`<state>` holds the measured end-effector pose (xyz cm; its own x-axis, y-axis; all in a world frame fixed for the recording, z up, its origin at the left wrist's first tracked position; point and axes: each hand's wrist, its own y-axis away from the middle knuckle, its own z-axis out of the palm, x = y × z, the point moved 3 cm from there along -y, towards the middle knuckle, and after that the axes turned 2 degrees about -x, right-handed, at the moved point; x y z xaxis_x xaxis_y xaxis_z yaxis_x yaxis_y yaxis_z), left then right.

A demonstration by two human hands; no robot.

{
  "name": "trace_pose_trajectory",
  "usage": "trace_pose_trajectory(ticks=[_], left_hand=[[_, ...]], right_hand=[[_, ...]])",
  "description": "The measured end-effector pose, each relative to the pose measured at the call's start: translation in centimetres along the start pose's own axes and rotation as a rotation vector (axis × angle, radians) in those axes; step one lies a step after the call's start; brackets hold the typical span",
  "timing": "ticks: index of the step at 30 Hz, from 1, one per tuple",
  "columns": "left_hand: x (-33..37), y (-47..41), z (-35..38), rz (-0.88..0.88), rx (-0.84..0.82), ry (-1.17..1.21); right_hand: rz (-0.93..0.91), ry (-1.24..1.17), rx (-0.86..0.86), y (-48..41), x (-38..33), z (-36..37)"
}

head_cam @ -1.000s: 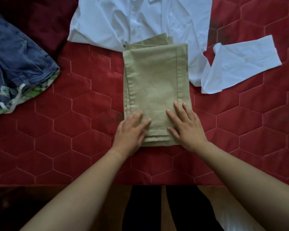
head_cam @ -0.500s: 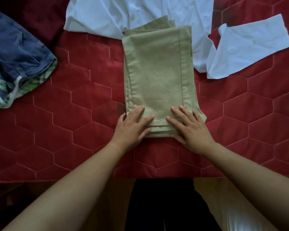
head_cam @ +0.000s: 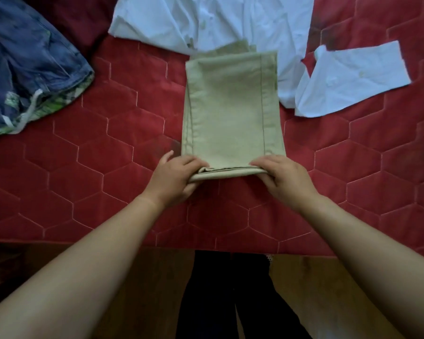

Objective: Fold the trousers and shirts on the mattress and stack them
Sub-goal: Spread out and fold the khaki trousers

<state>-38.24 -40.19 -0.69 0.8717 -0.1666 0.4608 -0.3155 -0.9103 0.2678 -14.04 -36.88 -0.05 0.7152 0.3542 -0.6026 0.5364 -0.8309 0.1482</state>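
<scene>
Khaki trousers (head_cam: 230, 111), folded into a long strip, lie in the middle of the red quilted mattress (head_cam: 113, 143). My left hand (head_cam: 174, 178) grips the near left corner of the strip, fingers on top and thumb under. My right hand (head_cam: 283, 178) grips the near right corner the same way. The near edge is lifted slightly off the mattress. A white shirt (head_cam: 218, 20) lies spread out beyond the trousers, its sleeve (head_cam: 350, 78) stretching to the right. The far end of the trousers overlaps the shirt.
Blue denim shorts (head_cam: 27, 69) with a green patterned lining and a white drawstring lie at the far left. A dark red pillow (head_cam: 74, 18) sits behind them. The mattress's near edge (head_cam: 132, 243) runs across the view, with wooden floor and my dark-clothed legs (head_cam: 230, 297) below.
Both hands lay flat on the near end of the trousers. They have slid to the near corners and taken hold of them, lifting the edge.
</scene>
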Motion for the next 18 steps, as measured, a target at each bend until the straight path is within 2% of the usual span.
trace_pose_trajectory(ticks=[2,4,7,9,11,14,16,18], left_hand=[[1.4,0.6,-2.7,0.072,0.005,0.098],[2.2,0.4,-5.6,0.063,0.023,0.196],[1.5,-2.7,-9.6,-0.068,0.131,0.342],[0.2,-6.1,-11.6,-0.155,0.185,0.421],[-1.5,-9.6,-12.7,-0.213,0.204,0.444],[-4.1,-13.8,-13.0,-0.288,0.31,0.365],[-4.7,-15.5,-12.2,-0.305,0.403,0.199],[-3.9,-16.2,-10.1,-0.245,0.383,-0.019]], right_hand=[[-0.01,-0.02,-0.026,0.4,-1.2,-2.6],[-0.005,-0.049,0.044,-0.3,-2.3,-5.6],[-0.017,0.158,0.366,-3.7,-3.4,-9.4],[-0.001,0.295,0.487,-6.5,-4.3,-9.8],[-0.021,0.401,0.442,-9.0,-4.7,-8.1],[0.073,0.461,0.233,-12.6,-3.2,-4.5],[0.189,0.435,0.146,-15.0,-1.1,-2.8],[0.293,0.415,0.106,-16.9,0.8,-1.5]])
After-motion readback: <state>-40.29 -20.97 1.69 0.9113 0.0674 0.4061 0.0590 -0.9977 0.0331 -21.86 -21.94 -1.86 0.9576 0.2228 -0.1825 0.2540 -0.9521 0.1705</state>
